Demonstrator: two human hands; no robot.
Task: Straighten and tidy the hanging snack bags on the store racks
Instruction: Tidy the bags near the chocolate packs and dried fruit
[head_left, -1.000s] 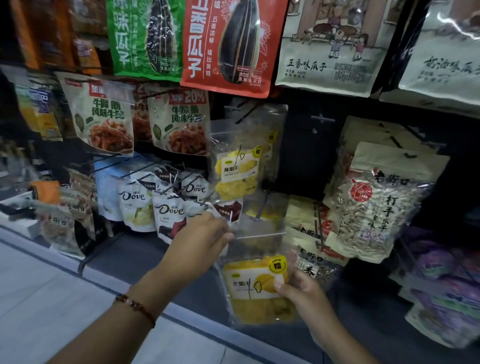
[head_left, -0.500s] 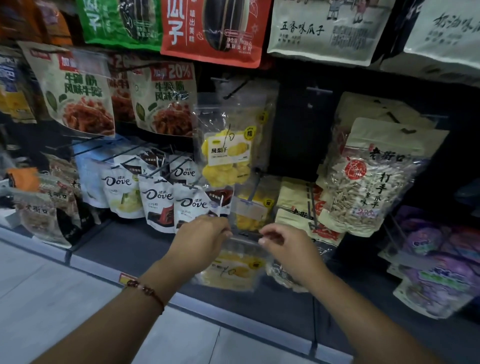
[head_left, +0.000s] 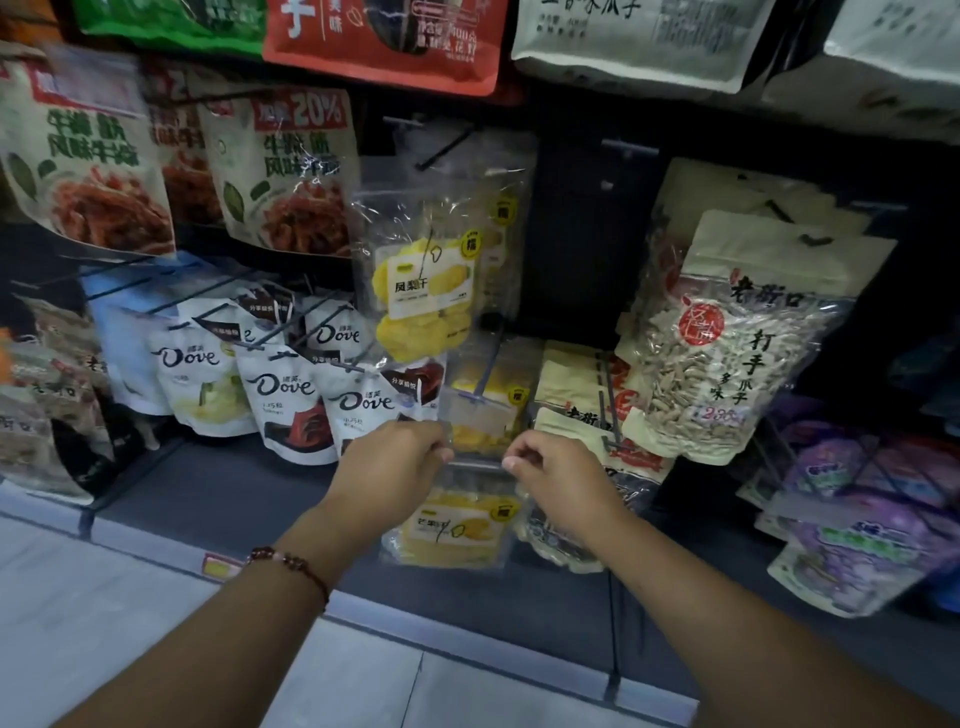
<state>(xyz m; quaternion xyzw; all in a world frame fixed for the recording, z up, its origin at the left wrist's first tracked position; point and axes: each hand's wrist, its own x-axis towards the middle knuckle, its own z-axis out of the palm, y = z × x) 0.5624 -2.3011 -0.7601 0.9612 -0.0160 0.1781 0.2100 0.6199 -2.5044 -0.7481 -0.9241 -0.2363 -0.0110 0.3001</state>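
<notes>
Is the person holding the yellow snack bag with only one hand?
No, both the left hand and the right hand pinch the top corners of the yellow snack bag.

You stood in a shop, facing a retail rack: branded Dove pouches (head_left: 283, 400), dried-fruit bags (head_left: 426, 291) and seed packets (head_left: 727, 358) hung in rows on metal pegs (head_left: 478, 374), with a price tag (head_left: 221, 566) on the base edge.

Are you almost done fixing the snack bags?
Not yet. The pineapple bag above already hangs straight. Right now the left hand and right hand pinch the top corners of the mango bag. The white Dove bags beside it still overlap crookedly.
</notes>
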